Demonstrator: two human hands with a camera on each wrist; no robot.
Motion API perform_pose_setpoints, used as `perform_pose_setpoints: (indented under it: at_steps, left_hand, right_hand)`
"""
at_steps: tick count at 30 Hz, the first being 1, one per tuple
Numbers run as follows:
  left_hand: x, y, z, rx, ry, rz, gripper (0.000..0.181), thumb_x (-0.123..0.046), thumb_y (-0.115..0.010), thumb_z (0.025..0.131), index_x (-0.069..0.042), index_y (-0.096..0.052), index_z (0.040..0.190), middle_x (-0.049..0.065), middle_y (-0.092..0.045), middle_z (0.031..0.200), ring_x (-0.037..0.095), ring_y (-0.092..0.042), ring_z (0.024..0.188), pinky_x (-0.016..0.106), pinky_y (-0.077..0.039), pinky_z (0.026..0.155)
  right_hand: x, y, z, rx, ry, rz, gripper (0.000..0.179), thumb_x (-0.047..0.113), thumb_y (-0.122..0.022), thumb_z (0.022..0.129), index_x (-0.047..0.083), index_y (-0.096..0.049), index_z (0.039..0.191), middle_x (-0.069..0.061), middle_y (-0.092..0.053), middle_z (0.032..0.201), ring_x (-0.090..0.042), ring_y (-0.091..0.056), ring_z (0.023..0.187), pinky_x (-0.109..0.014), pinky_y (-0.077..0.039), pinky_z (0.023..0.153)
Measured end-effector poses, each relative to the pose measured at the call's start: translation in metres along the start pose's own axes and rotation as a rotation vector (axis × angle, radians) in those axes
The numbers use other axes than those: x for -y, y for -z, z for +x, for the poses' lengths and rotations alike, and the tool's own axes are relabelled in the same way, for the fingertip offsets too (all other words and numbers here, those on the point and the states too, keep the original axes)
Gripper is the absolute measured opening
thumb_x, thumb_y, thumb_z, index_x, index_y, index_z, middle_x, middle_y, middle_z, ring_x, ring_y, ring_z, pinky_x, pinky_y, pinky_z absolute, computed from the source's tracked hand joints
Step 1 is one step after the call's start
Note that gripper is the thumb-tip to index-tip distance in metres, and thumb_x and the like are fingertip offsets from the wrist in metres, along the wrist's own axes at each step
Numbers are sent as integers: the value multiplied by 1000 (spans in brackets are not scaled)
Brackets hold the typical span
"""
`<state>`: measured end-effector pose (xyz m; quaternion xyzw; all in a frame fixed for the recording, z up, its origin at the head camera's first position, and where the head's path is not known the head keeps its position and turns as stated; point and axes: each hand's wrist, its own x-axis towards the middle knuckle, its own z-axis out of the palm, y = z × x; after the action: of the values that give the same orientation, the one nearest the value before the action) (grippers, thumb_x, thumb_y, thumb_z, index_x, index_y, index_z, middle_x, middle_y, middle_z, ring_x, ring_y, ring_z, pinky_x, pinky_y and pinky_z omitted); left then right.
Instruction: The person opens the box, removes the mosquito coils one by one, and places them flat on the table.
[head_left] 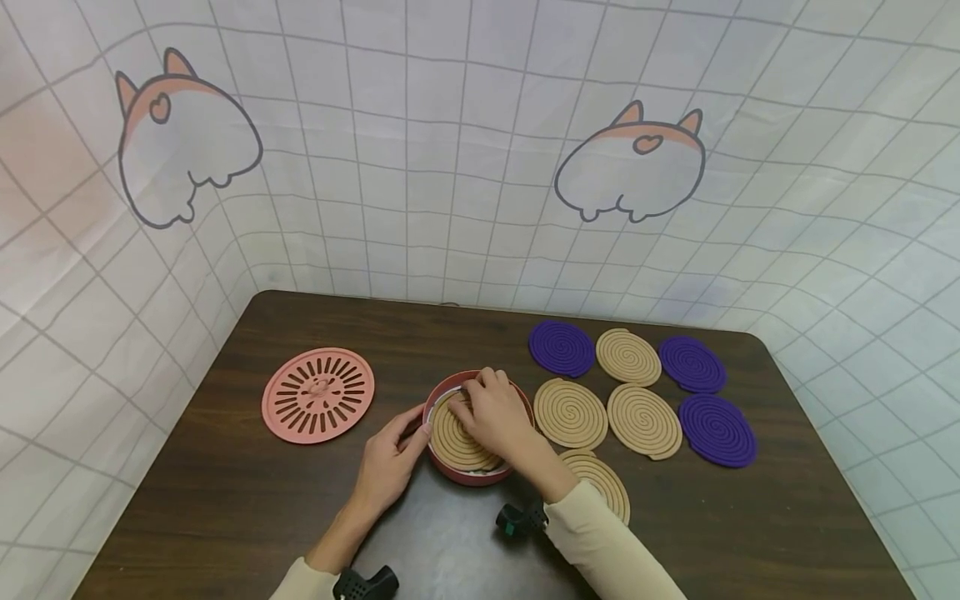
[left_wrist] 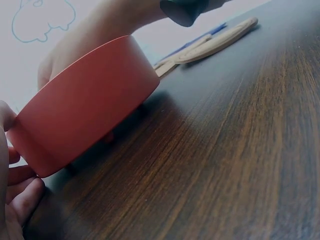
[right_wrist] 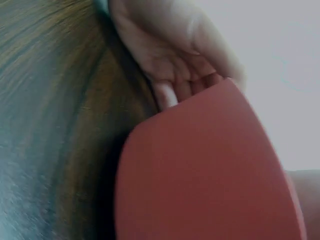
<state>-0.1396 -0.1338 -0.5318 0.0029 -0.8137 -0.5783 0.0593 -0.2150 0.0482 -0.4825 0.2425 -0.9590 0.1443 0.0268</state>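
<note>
A round red tin (head_left: 480, 481) sits on the table with a beige mosquito coil (head_left: 450, 443) inside it. My left hand (head_left: 387, 462) grips the tin from the left, thumb at the rim and fingers (left_wrist: 27, 200) low by its base. Reaching in from the right, my right hand (head_left: 501, 417) has its bent fingers and thumb at the far edge of that coil, fingertips partly hidden. In the left wrist view, short feet show under the tin (left_wrist: 90, 100). The right wrist view is mostly filled by the tin's side (right_wrist: 200, 170), with my left hand (right_wrist: 175, 55) across from it.
A pink slotted lid (head_left: 318, 397) lies at the left. Several beige coils (head_left: 570, 413) and purple coils (head_left: 717, 430) are spread flat to the right of the tin. One beige coil (head_left: 600, 482) lies partly under my right forearm. A white grid-patterned curtain (head_left: 420, 167) stands behind the table.
</note>
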Motion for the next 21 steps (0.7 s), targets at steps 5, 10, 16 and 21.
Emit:
perform_pose_setpoints:
  at_steps: [5,10,16,21]
  left_hand:
    - [-1,1,0,5,9,-9,37,-34,-62,100,-20,-64,135,2,-68,130,11,-66,115,21,-54,93]
    - [-1,1,0,5,21,-15,38,-33,-63,99,-20,-64,134,2,-68,130,11,-66,115,21,-54,93]
    - [-2,0,-1,9,21,-9,38,-35,-63,99,-21,-64,134,2,-68,130,13,-67,116,22,-54,93]
    - [-2,1,0,3,11,-10,37,-35,-62,100,-22,-64,134,1,-68,129,13,-67,116,23,-54,94]
  right_hand:
    - [6,-1,-1,-1,-11,-12,40,41,-57,101,6,-69,116,-14,-62,113,-32,-54,103,-49,-48,89]
    - [8,-1,-1,17,-8,-9,41,43,-56,101,6,-69,113,-13,-63,113,-31,-57,106,-48,-48,87]
    - [7,6,-1,-7,2,65,38,41,-57,101,5,-69,104,-13,-55,105,-27,-50,92,-43,-46,83]
    - [5,26,-1,46,23,84,35,43,-59,100,11,-70,109,-13,-63,107,-28,-62,89,-44,-54,79]
